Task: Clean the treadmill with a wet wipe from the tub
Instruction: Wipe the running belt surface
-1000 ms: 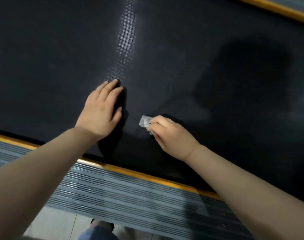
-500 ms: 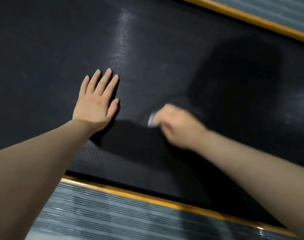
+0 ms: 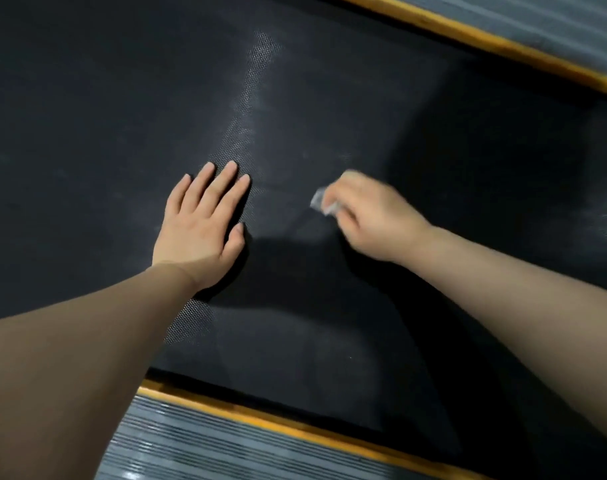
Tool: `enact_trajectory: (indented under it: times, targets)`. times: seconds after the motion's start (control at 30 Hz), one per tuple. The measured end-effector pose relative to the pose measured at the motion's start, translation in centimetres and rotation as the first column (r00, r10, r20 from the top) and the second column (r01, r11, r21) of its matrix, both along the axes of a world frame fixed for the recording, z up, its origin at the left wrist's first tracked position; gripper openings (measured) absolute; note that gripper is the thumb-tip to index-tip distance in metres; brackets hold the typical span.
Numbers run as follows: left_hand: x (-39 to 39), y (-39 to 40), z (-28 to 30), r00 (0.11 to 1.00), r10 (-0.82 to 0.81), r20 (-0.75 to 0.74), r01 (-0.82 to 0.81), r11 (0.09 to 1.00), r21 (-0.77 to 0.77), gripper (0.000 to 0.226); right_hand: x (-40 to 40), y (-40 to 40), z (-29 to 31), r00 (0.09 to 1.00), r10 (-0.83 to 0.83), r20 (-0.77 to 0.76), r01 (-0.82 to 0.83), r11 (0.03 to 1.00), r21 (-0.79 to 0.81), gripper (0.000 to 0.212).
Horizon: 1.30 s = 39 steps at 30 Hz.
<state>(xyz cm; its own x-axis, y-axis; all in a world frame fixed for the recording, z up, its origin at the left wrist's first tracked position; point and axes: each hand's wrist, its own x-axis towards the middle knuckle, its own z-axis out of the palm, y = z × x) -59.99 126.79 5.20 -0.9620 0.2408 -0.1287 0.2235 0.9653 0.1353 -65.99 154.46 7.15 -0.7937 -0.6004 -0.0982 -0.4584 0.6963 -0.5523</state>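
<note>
The black textured treadmill belt [image 3: 329,81] fills most of the view. My left hand [image 3: 201,226] lies flat on the belt, palm down, fingers together and stretched forward. To its right, my right hand [image 3: 371,216] is closed on a small crumpled grey-white wet wipe [image 3: 324,204], which sticks out at the fingertips and presses against the belt. The right hand is blurred by motion. The tub is not in view.
A grey ribbed side rail [image 3: 225,452] with an orange edge strip [image 3: 260,422] runs along the near side of the belt. A second orange strip [image 3: 502,43] and grey rail border the far side at the upper right.
My right hand has moved the wipe forward and to the right across the belt. My left hand flattened out from a bent-finger pose and stays planted. The view shifted forward.
</note>
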Motion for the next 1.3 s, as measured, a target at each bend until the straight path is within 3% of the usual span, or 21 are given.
enact_trajectory:
  times: [0.03, 0.07, 0.1, 0.17, 0.23, 0.3, 0.4, 0.5, 0.53, 0.6, 0.63, 0.73, 0.8, 0.9, 0.97, 1.03, 1.07, 1.13, 1.2, 1.3]
  targets:
    - [0.0, 0.0, 0.0, 1.0, 0.0, 0.004, 0.0, 1.0, 0.002, 0.065, -0.2, 0.4, 0.1, 0.985, 0.169, 0.044, -0.169, 0.986, -0.003, 0.023]
    - [-0.1, 0.0, 0.0, 1.0, 0.004, 0.005, -0.004, 1.0, 0.002, 0.065, -2.0, 0.9, 0.3, 0.972, 0.234, 0.034, -0.235, 0.972, 0.017, 0.025]
    - [0.0, 0.0, 0.1, 1.0, 0.006, 0.002, -0.006, 1.0, -0.002, 0.065, -4.5, 1.4, 0.2, 0.983, 0.18, -0.024, -0.179, 0.982, 0.057, 0.026]
    - [0.0, -0.1, 0.0, 1.0, 0.006, -0.006, -0.006, 1.0, -0.015, 0.066, -10.3, 2.4, 0.0, 0.972, -0.138, -0.192, 0.154, 0.985, 0.074, 0.025]
    - [-0.1, -0.1, -0.1, 1.0, 0.001, -0.012, -0.002, 1.0, -0.019, 0.066, -14.4, 3.3, 0.0, 0.865, -0.451, -0.218, 0.477, 0.875, 0.084, 0.027]
    - [-0.1, -0.1, -0.1, 1.0, -0.006, -0.014, 0.005, 1.0, -0.018, 0.065, -14.4, 2.1, -0.5, 0.788, -0.575, -0.221, 0.605, 0.79, 0.1, 0.03]
    - [-0.1, -0.3, -0.1, 1.0, -0.004, -0.009, 0.004, 1.0, -0.015, 0.065, -8.8, -0.9, -0.6, 0.877, -0.433, -0.206, 0.434, 0.9, -0.042, 0.022]
    - [-0.2, -0.3, -0.1, 1.0, -0.017, 0.008, 0.017, 1.0, -0.012, 0.066, 4.0, -2.6, 0.1, 0.999, 0.037, -0.014, -0.037, 0.998, -0.04, 0.025]
    - [-0.2, -0.2, -0.1, 1.0, -0.019, 0.015, 0.02, 1.0, -0.008, 0.066, 9.1, -2.9, 0.5, 0.967, 0.2, 0.159, -0.202, 0.979, -0.008, 0.026]
    - [-0.1, -0.2, -0.1, 0.999, -0.021, 0.03, 0.022, 1.0, -0.006, 0.065, 17.6, -3.0, 1.2, 0.813, 0.419, 0.405, -0.449, 0.893, -0.021, 0.031]
    - [0.0, -0.2, -0.1, 0.999, -0.021, 0.034, 0.021, 1.0, -0.006, 0.065, 19.9, -2.8, 1.3, 0.758, 0.472, 0.451, -0.5, 0.864, -0.063, 0.033]
    - [0.1, -0.4, -0.3, 0.999, -0.017, 0.031, 0.016, 1.0, 0.005, 0.064, 19.2, -2.9, 1.2, 0.711, 0.597, 0.371, -0.615, 0.784, -0.083, 0.006]
    - [0.1, -0.4, -0.3, 1.0, -0.012, 0.028, 0.011, 1.0, 0.018, 0.064, 16.1, -3.4, 1.3, 0.801, 0.536, 0.265, -0.541, 0.839, -0.062, 0.004]
    - [0.2, -0.4, -0.2, 1.0, -0.015, 0.017, 0.015, 1.0, 0.023, 0.064, 11.4, -4.7, 0.9, 0.992, 0.123, 0.027, -0.124, 0.99, 0.063, 0.009]
    - [0.4, -0.7, -0.2, 0.999, -0.035, 0.014, 0.034, 0.999, 0.04, 0.063, 10.5, -6.0, 0.6, 0.98, -0.195, -0.039, 0.197, 0.978, 0.07, 0.025]
    - [0.3, -0.8, 0.0, 0.998, -0.06, 0.02, 0.058, 0.995, 0.078, 0.062, 12.3, -7.7, 0.8, 0.938, -0.339, -0.074, 0.343, 0.937, 0.058, 0.024]
    - [0.2, -0.9, 0.1, 0.997, -0.07, 0.029, 0.067, 0.993, 0.101, 0.062, 14.4, -8.8, 1.1, 0.956, -0.289, -0.051, 0.291, 0.955, 0.056, 0.018]
    - [0.4, -1.6, 0.4, 0.994, -0.098, 0.045, 0.093, 0.989, 0.112, 0.061, 19.3, -10.4, 1.9, 0.999, -0.003, 0.05, 0.0, 0.998, 0.057, 0.009]
    - [1.6, -2.6, 0.6, 0.987, -0.153, 0.054, 0.149, 0.986, 0.08, 0.061, 21.6, -10.5, 2.2, 0.964, 0.241, 0.115, -0.248, 0.967, 0.052, 0.011]
    - [3.7, -4.6, 0.7, 0.971, -0.229, 0.062, 0.228, 0.973, 0.023, 0.06, 16.9, -9.8, 2.0, 0.927, 0.375, -0.002, -0.37, 0.917, 0.146, 0.012]
